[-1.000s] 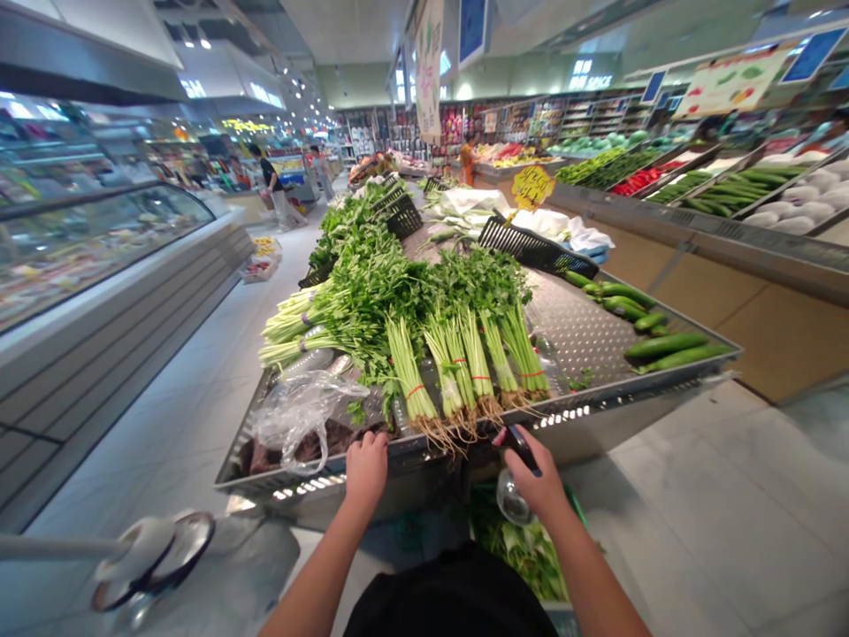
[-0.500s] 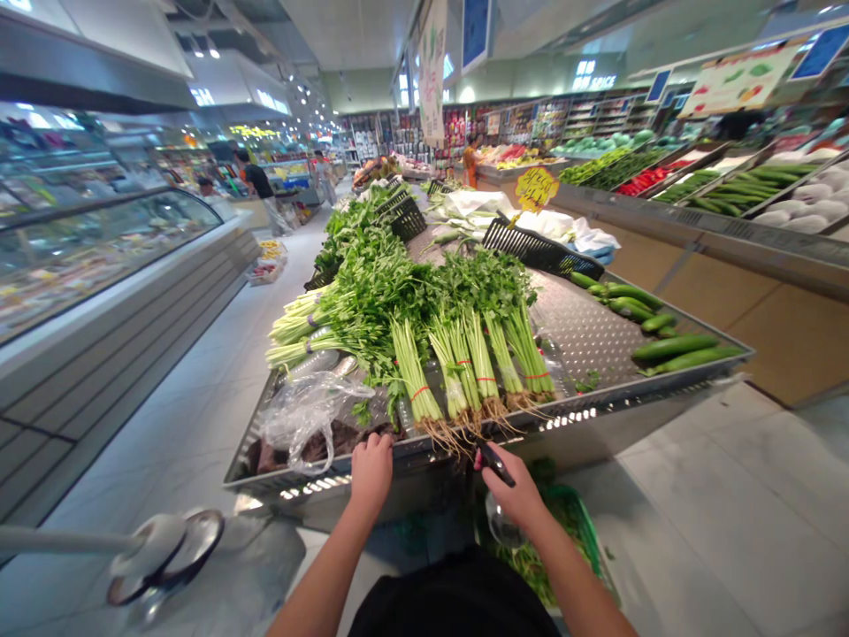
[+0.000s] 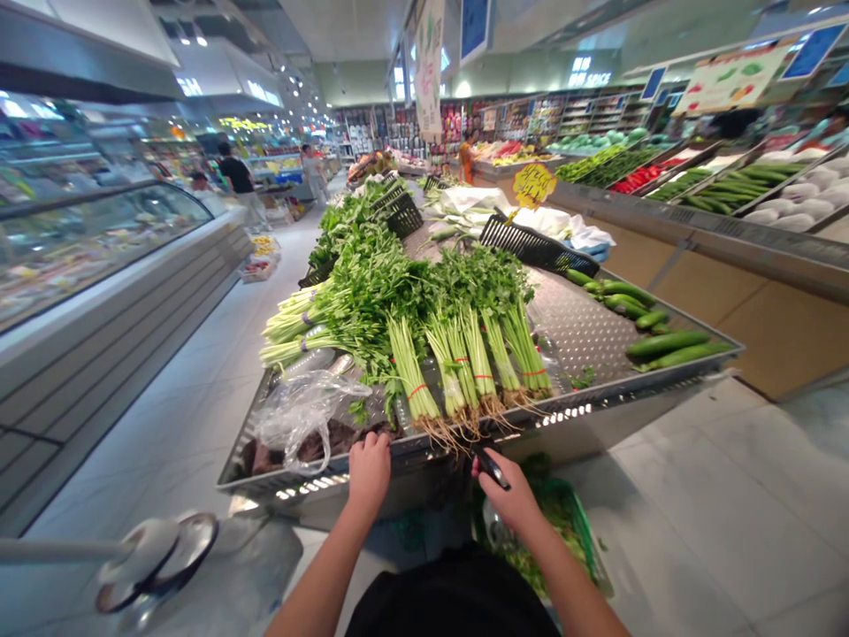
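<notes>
- Crate point(image 3: 585, 531) down on the floor, green plastic, loose greens point(image 3: 568, 534) inside, basically under my right forearm.
- Right hand point(image 3: 510, 494) is wrapped around what looks like a spray bottle point(image 3: 492, 469): black top in the fist, clear body hanging below. It's just in front of the stand's edge, close to the celery roots.
- Left hand point(image 3: 370, 469) is parked on the front rim, fingers together and bent over it. Can't tell how hard they're gripping.
- Metal display stand point(image 3: 587, 329) is right in front, dimpled top. Crumpled clear plastic bag point(image 3: 300, 411) sits at its left corner, over some brown cloth point(image 3: 341, 437).
- Celery bunches point(image 3: 478, 363) lie in a row mid-front, red bands on, roots poking over the edge, leaves pointing away. More bunches with purple bands point(image 3: 306, 318) lie sideways to their left.
- Cucumber-looking veg point(image 3: 669, 344) along the right side.
- Behind that, a tilted black basket point(image 3: 537, 249) and a yellow sign point(image 3: 533, 185).
- Way back on the left, someone in a dark top point(image 3: 236, 175).
</notes>
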Tool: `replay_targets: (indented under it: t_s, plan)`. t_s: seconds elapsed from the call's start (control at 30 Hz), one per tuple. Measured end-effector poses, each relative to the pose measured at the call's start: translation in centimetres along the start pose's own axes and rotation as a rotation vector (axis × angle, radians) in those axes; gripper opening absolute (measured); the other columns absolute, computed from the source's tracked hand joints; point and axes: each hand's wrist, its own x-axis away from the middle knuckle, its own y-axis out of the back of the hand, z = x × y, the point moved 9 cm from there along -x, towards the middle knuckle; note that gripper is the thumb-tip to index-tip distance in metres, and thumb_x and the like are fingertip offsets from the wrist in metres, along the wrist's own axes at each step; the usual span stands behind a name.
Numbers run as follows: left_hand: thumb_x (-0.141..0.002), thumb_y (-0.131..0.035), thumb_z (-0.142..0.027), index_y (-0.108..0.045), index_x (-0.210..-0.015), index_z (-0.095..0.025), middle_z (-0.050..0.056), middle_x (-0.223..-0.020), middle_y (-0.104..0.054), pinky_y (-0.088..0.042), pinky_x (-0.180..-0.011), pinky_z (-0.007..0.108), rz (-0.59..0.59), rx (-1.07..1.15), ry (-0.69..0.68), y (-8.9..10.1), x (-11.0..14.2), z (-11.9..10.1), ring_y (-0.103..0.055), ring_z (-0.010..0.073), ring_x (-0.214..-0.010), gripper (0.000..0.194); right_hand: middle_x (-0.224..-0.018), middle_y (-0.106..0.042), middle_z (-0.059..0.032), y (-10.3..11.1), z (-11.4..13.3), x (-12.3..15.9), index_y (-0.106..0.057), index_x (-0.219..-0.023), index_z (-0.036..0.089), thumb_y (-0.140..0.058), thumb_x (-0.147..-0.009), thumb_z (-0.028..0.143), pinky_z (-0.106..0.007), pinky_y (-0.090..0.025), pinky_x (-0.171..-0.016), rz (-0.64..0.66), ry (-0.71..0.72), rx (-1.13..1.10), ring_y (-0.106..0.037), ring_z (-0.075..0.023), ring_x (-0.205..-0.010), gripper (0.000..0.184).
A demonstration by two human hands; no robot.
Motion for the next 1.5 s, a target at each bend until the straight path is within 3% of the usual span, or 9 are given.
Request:
replay_targets:
  t_s: [0.13,0.23,0.57,0.67,0.8,1.0,1.13,1.27,1.5]
  plan:
    - [-0.102,-0.052,-0.021,-0.070,-0.113,-0.022,0.010,-0.111,-0.066,-0.039,-0.089,0.038,-0.012,0.005,0.002,0.2,0.2,0.0,-0.061,0.0275,-0.100,0.021,-0.082,-0.073,-0.0003,-2.4,2.1,0.2,-0.068,-0.084,0.022,-0.052,-0.077,0.018,-0.028,-0.049,-0.077,0.081,0.074,-0.022,-0.067,-0.0201,-0.080,0.017]
    - [-0.102,-0.052,-0.021,-0.071,-0.113,-0.023,0.009,-0.111,-0.066,-0.039,-0.090,0.038,-0.018,0.013,0.006,0.2,0.3,0.0,-0.061,0.0269,-0.100,0.022,-0.077,-0.072,-0.0001,-2.4,2.0,0.0,-0.066,-0.080,0.022,-0.052,-0.077,0.020,-0.028,-0.048,-0.073,0.085,0.053,0.014,-0.067,-0.0201,-0.075,0.014]
    - [-0.101,-0.053,-0.021,-0.070,-0.113,-0.023,0.008,-0.111,-0.066,-0.039,-0.091,0.038,-0.018,0.024,0.011,-0.2,0.3,0.2,-0.060,0.0271,-0.101,0.021,-0.083,-0.077,-0.0050,6.4,-4.1,-0.3,-0.069,-0.089,0.024,-0.056,-0.081,0.042,-0.034,-0.054,-0.075,-0.342,-0.098,0.140,-0.073,-0.0269,-0.079,0.024]
    - [-0.101,-0.054,-0.020,-0.070,-0.112,-0.023,0.009,-0.111,-0.066,-0.039,-0.091,0.038,-0.023,0.020,0.008,-0.1,0.2,0.1,-0.060,0.0276,-0.102,0.020,-0.082,-0.076,-0.0041,7.3,-4.3,-0.3,-0.069,-0.088,0.024,-0.056,-0.082,0.042,-0.034,-0.053,-0.076,-0.345,-0.109,0.124,-0.073,-0.0268,-0.081,0.023]
    - [-0.101,-0.053,-0.019,-0.070,-0.112,-0.022,0.009,-0.111,-0.067,-0.040,-0.090,0.038,-0.025,0.012,0.006,0.0,0.2,0.0,-0.062,0.0273,-0.100,0.021,-0.087,-0.077,-0.0045,5.5,-2.4,-0.6,-0.070,-0.089,0.022,-0.056,-0.083,0.036,-0.034,-0.053,-0.082,-0.227,-0.053,0.030,-0.072,-0.0260,-0.087,0.020]
    - [-0.102,-0.052,-0.019,-0.071,-0.112,-0.022,0.009,-0.110,-0.067,-0.039,-0.090,0.037,-0.026,0.007,-0.001,-0.1,0.2,0.0,-0.062,0.0269,-0.099,0.022,-0.078,-0.072,-0.0010,-0.4,1.6,-0.3,-0.067,-0.081,0.021,-0.053,-0.078,0.023,-0.029,-0.049,-0.075,0.054,0.026,-0.044,-0.067,-0.0210,-0.078,0.015]
    - [-0.101,-0.054,-0.020,-0.071,-0.112,-0.022,0.009,-0.111,-0.067,-0.039,-0.090,0.037,-0.031,0.011,0.005,-0.1,0.2,0.1,-0.061,0.0268,-0.099,0.021,-0.078,-0.072,-0.0013,-1.7,1.6,-0.3,-0.066,-0.080,0.021,-0.053,-0.077,0.024,-0.029,-0.049,-0.075,0.039,-0.014,-0.082,-0.067,-0.0211,-0.077,0.013]
    - [-0.100,-0.054,-0.019,-0.071,-0.113,-0.022,0.008,-0.111,-0.067,-0.039,-0.090,0.037,-0.036,0.018,0.009,-0.1,0.2,0.2,-0.060,0.0264,-0.099,0.021,-0.085,-0.075,-0.0041,0.3,-0.5,-0.9,-0.068,-0.087,0.022,-0.056,-0.078,0.031,-0.031,-0.051,-0.079,-0.098,-0.039,-0.074,-0.069,-0.0238,-0.083,0.017]
    - [-0.101,-0.054,-0.020,-0.071,-0.113,-0.022,0.008,-0.112,-0.067,-0.039,-0.090,0.037,-0.037,0.026,0.019,0.0,0.2,0.1,-0.060,0.0271,-0.099,0.021,-0.087,-0.076,-0.0060,7.7,-4.5,-0.9,-0.068,-0.090,0.023,-0.056,-0.078,0.047,-0.034,-0.050,-0.080,-0.386,-0.189,0.082,-0.070,-0.0274,-0.085,0.029]
